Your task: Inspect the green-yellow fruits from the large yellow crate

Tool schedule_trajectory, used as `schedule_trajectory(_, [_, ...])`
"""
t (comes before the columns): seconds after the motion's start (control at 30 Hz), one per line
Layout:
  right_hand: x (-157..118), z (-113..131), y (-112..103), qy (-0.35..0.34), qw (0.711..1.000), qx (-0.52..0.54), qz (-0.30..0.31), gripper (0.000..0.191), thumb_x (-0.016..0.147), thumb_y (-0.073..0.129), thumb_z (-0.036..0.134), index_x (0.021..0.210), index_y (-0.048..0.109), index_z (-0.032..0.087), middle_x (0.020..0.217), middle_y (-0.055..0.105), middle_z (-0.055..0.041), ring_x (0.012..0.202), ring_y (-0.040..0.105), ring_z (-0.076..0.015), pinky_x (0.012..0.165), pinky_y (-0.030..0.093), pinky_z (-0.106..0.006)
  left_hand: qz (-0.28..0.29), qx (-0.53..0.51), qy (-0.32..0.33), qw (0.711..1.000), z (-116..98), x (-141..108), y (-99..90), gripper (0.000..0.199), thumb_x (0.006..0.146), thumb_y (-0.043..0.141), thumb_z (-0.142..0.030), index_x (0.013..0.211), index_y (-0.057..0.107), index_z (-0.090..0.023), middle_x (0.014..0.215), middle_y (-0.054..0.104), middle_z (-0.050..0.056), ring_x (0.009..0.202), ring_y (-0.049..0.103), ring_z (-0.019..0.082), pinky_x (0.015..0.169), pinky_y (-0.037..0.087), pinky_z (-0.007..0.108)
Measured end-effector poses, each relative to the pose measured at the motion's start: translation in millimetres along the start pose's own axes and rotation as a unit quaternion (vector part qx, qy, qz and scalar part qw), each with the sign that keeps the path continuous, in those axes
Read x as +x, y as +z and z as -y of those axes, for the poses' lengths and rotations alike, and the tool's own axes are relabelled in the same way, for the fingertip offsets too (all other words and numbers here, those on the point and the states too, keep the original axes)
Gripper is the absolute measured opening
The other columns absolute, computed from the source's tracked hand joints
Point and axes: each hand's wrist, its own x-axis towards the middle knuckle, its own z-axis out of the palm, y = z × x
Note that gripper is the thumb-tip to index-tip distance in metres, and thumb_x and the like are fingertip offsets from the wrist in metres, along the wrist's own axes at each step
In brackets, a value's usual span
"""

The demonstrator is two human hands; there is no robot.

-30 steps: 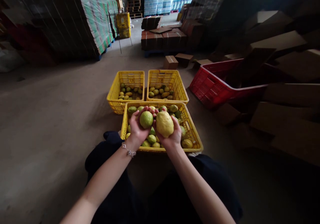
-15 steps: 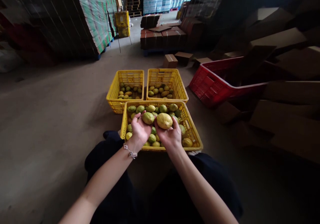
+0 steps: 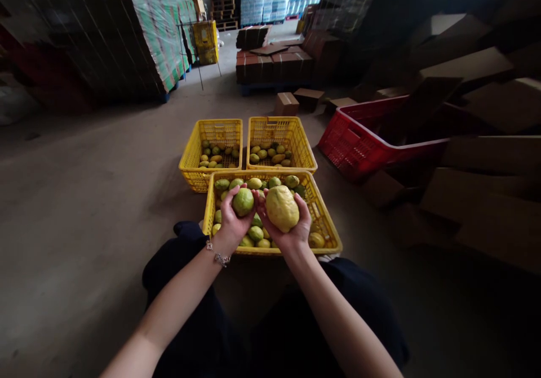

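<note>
Dim floor [image 3: 105,169] spreads beneath the left grip [image 3: 230,220], cupping a green fruit [image 3: 243,201], and the right grip [image 3: 296,232], cupping a bulkier yellow fruit [image 3: 282,208], either of which could roll into the crate [image 3: 322,214] below if the palms tilt.

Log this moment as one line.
left hand: holding round green fruit | right hand: holding larger lumpy yellow fruit | below: yellow plastic crate containing greenish-yellow fruits

Near crate [image 3: 324,214] holds fruit [image 3: 255,233]; two crates [image 3: 281,127] stand behind.
</note>
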Motion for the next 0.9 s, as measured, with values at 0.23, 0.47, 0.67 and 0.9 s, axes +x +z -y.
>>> schedule_trajectory(0.23, [11, 4, -5, 0.008, 0.998, -0.032, -0.044, 0.026, 0.086, 0.051, 0.032, 0.099, 0.069, 0.018, 0.085, 0.078, -0.0080, 0.071, 0.073, -0.0233, 0.077, 0.062, -0.042, -0.020, -0.034, -0.033, 0.999, -2, -1, -2.3, 0.018, 0.090, 0.046, -0.023, 0.091, 0.061, -0.013, 0.074, 0.065, 0.006, 0.068, 0.067, 0.015, 0.068, 0.060, 0.026])
schedule_trajectory(0.47, [12, 7, -10, 0.069, 0.991, -0.097, -0.069, 0.034, 0.088, 0.039, 0.023, 0.105, 0.069, 0.021, 0.076, 0.076, -0.0064, 0.062, 0.070, -0.0231, 0.058, 0.060, -0.037, -0.042, -0.045, 0.025, 0.998, -9, -1, -6.2, 0.010, 0.086, 0.055, -0.020, 0.080, 0.060, -0.014, 0.071, 0.064, 0.003, 0.067, 0.067, 0.013, 0.070, 0.060, 0.024])
schedule_trajectory(0.67, [11, 8, -9, 0.065, 0.994, -0.064, -0.062, 0.030, 0.092, 0.044, 0.035, 0.100, 0.067, 0.018, 0.085, 0.077, -0.0102, 0.071, 0.073, -0.0225, 0.059, 0.061, -0.033, -0.003, 0.046, 0.065, 0.997, -19, 6, -19.7, 0.015, 0.087, 0.051, -0.021, 0.082, 0.064, -0.016, 0.076, 0.067, 0.002, 0.072, 0.068, 0.011, 0.080, 0.058, 0.024])
schedule_trajectory(0.9, [4, 27, -4, 0.033, 0.988, -0.067, -0.136, 0.031, 0.094, 0.040, 0.034, 0.104, 0.065, 0.018, 0.078, 0.076, -0.0094, 0.068, 0.071, -0.0223, 0.052, 0.059, -0.032, -0.038, 0.349, -0.108, 0.930, 3, 6, -102.7, 0.008, 0.078, 0.061, -0.020, 0.074, 0.068, -0.018, 0.062, 0.066, 0.004, 0.063, 0.069, 0.022, 0.059, 0.057, 0.034])
